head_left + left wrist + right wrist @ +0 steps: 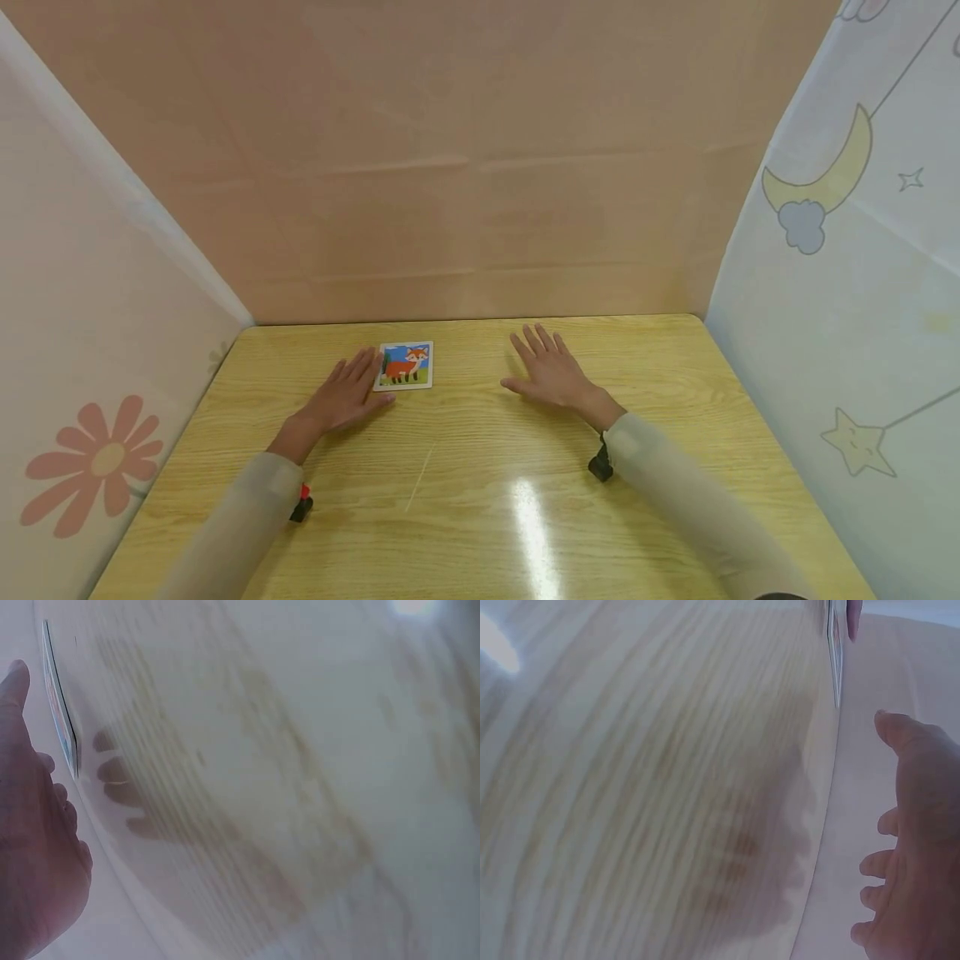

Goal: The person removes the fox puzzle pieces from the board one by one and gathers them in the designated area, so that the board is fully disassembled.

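A square picture puzzle of a fox (406, 366) with a white border lies flat near the table's back edge, left of the middle. My left hand (348, 395) is just to its left, fingers straight, its fingertips by the puzzle's left edge; whether they touch it I cannot tell. In the left wrist view the puzzle (61, 701) appears edge-on beside the left hand (41, 832). My right hand (550, 372) is spread over the table, apart from the puzzle on its right, holding nothing. The right wrist view shows that hand (922, 847) raised above its shadow.
The wooden table (465, 467) runs back to a plain brown cloth (480, 208). White printed sheets stand at the left (97, 317) and right (832, 317). Dark wrist cameras sit under both sleeves. Light glares off the table's front.
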{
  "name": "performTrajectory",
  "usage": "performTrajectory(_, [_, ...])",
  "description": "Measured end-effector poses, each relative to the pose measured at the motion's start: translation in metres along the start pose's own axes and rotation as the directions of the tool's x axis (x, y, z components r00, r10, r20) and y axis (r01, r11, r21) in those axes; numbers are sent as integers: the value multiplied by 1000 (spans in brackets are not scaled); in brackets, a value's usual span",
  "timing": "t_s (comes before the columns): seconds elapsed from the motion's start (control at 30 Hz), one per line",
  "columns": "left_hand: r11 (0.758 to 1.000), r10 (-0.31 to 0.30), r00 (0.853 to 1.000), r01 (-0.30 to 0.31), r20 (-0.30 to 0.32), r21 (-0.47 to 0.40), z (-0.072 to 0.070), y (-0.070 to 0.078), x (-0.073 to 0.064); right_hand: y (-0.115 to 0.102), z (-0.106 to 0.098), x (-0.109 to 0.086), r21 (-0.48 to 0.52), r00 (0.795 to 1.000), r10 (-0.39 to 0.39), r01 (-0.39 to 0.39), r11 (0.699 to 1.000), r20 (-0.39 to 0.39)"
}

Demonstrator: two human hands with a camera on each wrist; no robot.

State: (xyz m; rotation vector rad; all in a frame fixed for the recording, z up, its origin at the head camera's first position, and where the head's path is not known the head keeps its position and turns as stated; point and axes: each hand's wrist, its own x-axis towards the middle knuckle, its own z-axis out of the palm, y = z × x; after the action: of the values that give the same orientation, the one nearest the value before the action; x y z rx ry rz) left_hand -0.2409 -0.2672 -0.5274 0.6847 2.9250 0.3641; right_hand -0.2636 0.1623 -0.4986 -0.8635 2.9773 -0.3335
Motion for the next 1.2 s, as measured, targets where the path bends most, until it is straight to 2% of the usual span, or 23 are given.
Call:
performTrajectory(0.23, [1000, -8, 1000, 8, 23, -9, -1, 4, 0, -26, 10, 17, 3, 998, -55, 55, 998, 37])
performTrajectory(0.5, [1000, -26, 999, 27, 37, -10, -2, 8, 1, -52, 20, 38, -7, 993, -74, 75, 997, 96])
performTrajectory(0.7, [999, -43, 997, 44, 63, -8, -1, 8, 3, -67, 27, 48, 65, 992, -67, 60, 996, 108])
performTrajectory(0.83, [999, -47, 996, 47, 71, -2, 1, 8, 4, -76, 33, 53, 79, 990, -73, 64, 995, 119])
performTrajectory(1.2, [999, -39, 998, 40, 49, -8, -1, 12, 4, -97, 40, 68, 33, 984, -111, 107, 994, 138])
